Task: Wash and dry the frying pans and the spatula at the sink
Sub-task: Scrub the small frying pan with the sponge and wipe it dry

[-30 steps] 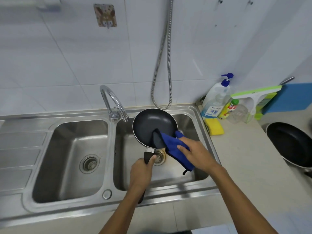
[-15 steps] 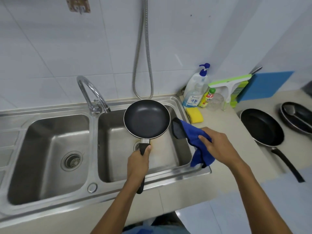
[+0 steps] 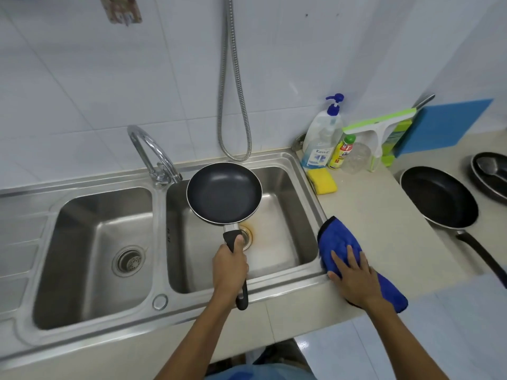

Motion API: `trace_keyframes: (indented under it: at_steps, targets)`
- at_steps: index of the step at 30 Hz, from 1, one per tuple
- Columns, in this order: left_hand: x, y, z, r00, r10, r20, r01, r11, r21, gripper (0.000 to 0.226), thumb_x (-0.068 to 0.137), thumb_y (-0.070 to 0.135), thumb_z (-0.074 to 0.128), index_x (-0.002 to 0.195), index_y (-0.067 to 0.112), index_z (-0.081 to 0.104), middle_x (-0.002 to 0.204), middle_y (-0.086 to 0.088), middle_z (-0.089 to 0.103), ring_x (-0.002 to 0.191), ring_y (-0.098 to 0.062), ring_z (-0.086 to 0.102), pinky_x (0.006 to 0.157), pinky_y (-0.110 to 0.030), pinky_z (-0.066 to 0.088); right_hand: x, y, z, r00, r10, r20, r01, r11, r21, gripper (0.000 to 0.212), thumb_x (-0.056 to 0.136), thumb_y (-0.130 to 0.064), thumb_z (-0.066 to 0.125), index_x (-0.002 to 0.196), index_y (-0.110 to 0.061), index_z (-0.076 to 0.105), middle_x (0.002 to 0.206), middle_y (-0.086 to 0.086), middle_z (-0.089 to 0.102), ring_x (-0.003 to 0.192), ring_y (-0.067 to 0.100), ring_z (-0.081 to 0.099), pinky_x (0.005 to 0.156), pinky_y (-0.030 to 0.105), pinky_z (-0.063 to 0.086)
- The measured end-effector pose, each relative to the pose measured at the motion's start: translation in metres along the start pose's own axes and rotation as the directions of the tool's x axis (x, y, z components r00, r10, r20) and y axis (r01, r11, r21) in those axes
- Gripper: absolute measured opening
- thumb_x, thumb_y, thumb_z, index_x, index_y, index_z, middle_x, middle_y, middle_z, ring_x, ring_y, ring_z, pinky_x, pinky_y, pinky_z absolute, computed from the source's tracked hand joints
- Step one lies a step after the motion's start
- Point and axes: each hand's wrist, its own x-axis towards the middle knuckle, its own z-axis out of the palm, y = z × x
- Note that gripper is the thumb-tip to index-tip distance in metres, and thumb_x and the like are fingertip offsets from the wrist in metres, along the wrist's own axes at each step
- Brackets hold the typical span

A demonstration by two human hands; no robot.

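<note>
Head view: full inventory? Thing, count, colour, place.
small frying pan: 1, black, over right basin
large frying pan: 1, black, counter right
far pan: 1, dark, right edge, utensil inside
cloth: 1, blue, counter edge
sink: 1, steel, two basins
faucet: 1, chrome, behind divider
hose: 1, chrome, wall
pump bottle: 1, white-blue, back corner
small bottle: 1, yellow, beside it
sponge: 1, yellow, counter
squeegee: 1, green-white, wall
left hand: grips small frying pan
right hand: flat on cloth

Place: was a home kitchen.
Signs: double steel sink, tap, wall tiles, soap bottle, sponge, frying pan.
</note>
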Motion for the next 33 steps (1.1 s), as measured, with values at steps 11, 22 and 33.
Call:
trace_keyframes:
  at_steps: [11,22,33]
  targets:
    - [0.010,0.019,0.014,0.991,0.106,0.083,-0.098,0.990,-0.097,0.055,0.109,0.043,0.035,0.090,0.000,0.064,0.071,0.003,0.066,0.065,-0.009,0.061,0.065,-0.026,0.044,-0.079,-0.162,-0.073,0.978,-0.209,-0.006,0.091,0.400,0.912,0.043,0.102,-0.057,0.033,0.110,-0.028,0.064,0.099,-0.004,0.073,0.087,0.013,0.072,0.084,0.040,0.061]
    - [0.017,0.025,0.078,0.983,0.093,0.158,-0.085,0.995,-0.057,0.070,0.102,0.061,0.029,0.088,0.001,0.063,0.074,-0.005,0.069,0.070,-0.016,0.068,0.065,-0.031,0.050,-0.061,-0.169,-0.072,0.997,-0.080,0.015,0.007,0.262,0.965,0.057,0.099,-0.067,0.026,0.097,-0.032,0.071,0.082,0.008,0.076,0.076,0.017,0.072,0.068,0.034,0.058]
    - [-0.032,0.051,0.203,0.946,0.067,0.316,-0.038,0.995,-0.096,0.057,0.103,0.054,0.042,0.090,0.002,0.061,0.070,0.002,0.072,0.067,-0.013,0.071,0.068,-0.036,0.057,-0.039,-0.034,-0.070,0.995,0.067,-0.075,0.056,0.250,0.967,0.065,0.103,-0.056,0.031,0.075,-0.008,0.064,0.060,0.011,0.060,0.056,0.016,0.058,0.053,0.030,0.047]
